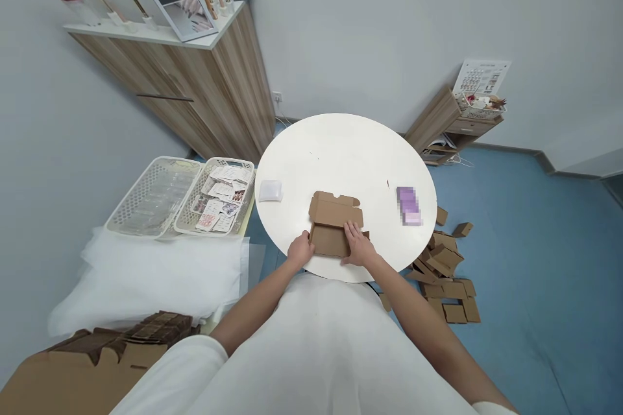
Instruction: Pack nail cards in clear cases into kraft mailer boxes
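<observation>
A brown cardboard box (335,213) lies on the round white table (345,142) near its front edge, its lid flap folded back away from me. My left hand (300,250) grips the left side of the box, fingers closed round its corner. On the right part of the box rests my right hand (359,244), its fingers spread over the inner edge. To the left of the box is a small white packet (270,190). A purple item (407,201), partly pixelated, lies at the table's right.
White baskets (160,194) stand left of the table, one holding printed cards (224,191). White wrapping sheets (160,275) and stacked cardboard (87,369) are nearer me. Loose boxes (445,259) lie on the floor at right. Cabinets (185,91) stand behind.
</observation>
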{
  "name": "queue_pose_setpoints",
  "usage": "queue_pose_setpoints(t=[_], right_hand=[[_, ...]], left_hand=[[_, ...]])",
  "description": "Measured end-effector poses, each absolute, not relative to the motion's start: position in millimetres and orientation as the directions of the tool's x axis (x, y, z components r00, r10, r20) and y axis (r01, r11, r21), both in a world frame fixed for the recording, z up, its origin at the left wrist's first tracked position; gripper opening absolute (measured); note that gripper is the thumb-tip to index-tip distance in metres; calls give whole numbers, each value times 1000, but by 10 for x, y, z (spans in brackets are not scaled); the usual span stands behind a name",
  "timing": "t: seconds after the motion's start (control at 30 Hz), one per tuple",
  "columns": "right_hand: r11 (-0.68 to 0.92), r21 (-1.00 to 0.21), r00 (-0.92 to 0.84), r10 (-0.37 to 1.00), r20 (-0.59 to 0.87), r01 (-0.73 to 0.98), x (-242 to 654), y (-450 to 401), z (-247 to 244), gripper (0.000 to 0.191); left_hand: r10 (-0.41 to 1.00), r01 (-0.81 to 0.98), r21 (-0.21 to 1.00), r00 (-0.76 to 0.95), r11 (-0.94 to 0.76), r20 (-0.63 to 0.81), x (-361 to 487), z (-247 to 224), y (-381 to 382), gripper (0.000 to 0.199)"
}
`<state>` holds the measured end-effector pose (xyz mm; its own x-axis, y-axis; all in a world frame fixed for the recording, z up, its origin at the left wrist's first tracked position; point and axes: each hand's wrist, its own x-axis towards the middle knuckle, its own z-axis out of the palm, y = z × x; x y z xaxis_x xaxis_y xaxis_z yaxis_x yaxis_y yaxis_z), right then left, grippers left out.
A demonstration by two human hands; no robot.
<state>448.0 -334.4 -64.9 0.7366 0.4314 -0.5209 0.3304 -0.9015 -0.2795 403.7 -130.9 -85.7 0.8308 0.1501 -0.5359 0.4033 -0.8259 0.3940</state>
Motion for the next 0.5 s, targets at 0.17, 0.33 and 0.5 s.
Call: queue_pose_setpoints(t=[0.17,0.33,0.5], right_hand=[[-900,-298,742,431,-513,317,4457,-3337,-673,126],[-904,-293,750,424,-508,312,4438,-3355,-708,126],[-904,-269,749,427,-507,333,4456,-3359,-718,126]], left_hand=[[164,401,338,815,-851,-556,4110,-810,-1355,22],[131,381,391,836,-838,-533,4120,-798,-1280,27],[16,264,590,920,-763,-391,4024,-722,-1104,90]])
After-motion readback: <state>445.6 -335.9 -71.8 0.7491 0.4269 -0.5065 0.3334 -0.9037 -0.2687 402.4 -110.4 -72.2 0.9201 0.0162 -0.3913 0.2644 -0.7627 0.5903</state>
